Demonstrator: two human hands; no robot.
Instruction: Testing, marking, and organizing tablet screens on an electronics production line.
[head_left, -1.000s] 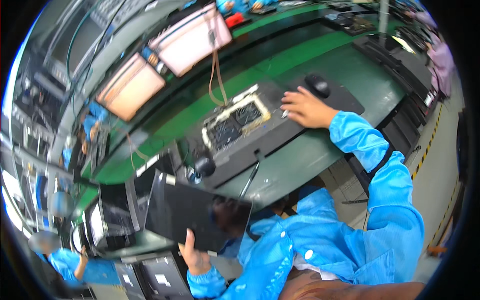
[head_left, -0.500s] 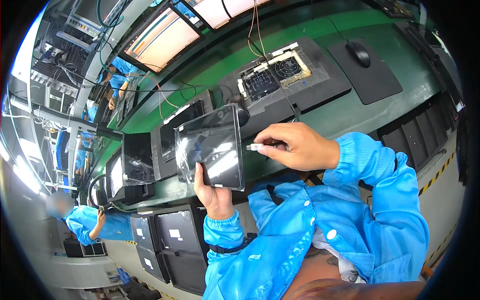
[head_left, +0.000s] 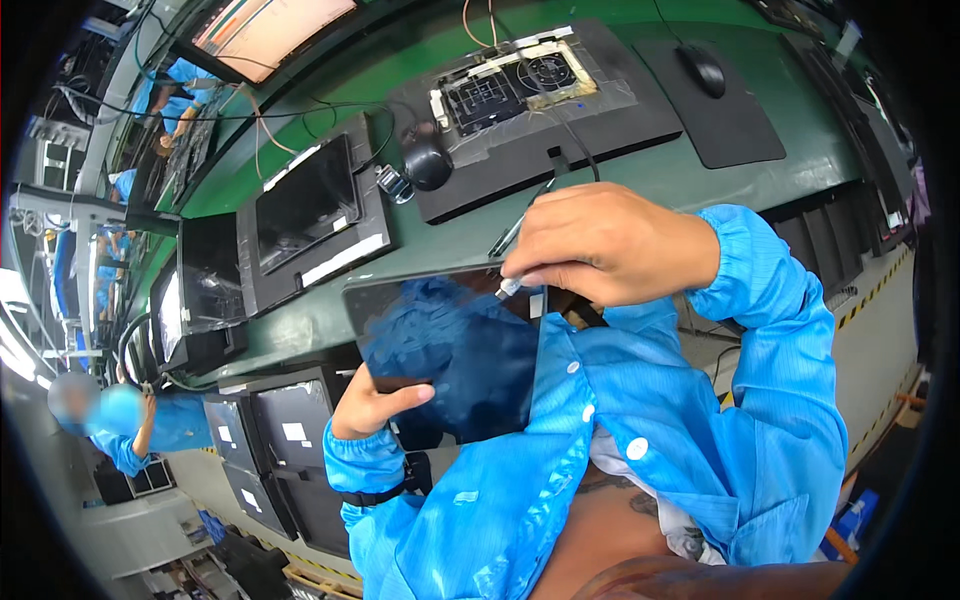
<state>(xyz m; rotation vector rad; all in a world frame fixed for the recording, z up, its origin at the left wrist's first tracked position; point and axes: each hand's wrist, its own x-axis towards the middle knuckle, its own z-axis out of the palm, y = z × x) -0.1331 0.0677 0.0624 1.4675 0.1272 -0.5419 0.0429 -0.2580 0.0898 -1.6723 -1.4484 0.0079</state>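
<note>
My left hand (head_left: 375, 405) grips a thin tablet (head_left: 455, 350) by its near left side, thumb lying across the dark glossy face. Blue sleeve folds are mirrored in that face. Pinched between the thumb and fingers of my right hand (head_left: 615, 245) is a small white cable plug (head_left: 509, 287) with a metal tip. The plug is over the tablet's far right corner; I cannot tell whether it touches. Part of the plug and its cable is hidden by my fingers.
Beyond the tablet stand a black fixture board (head_left: 500, 120), a black mouse (head_left: 427, 157) and a small metallic object (head_left: 394, 184). Another tablet (head_left: 305, 200) lies on a black pad to the left. A second mouse (head_left: 702, 70) rests at far right. Black boxes (head_left: 293, 425) stand below the bench edge.
The tablet has come nearer my body and been turned, so its glossy face now reflects my sleeve. My right hand has brought the plug over its corner. The view has shifted too.
</note>
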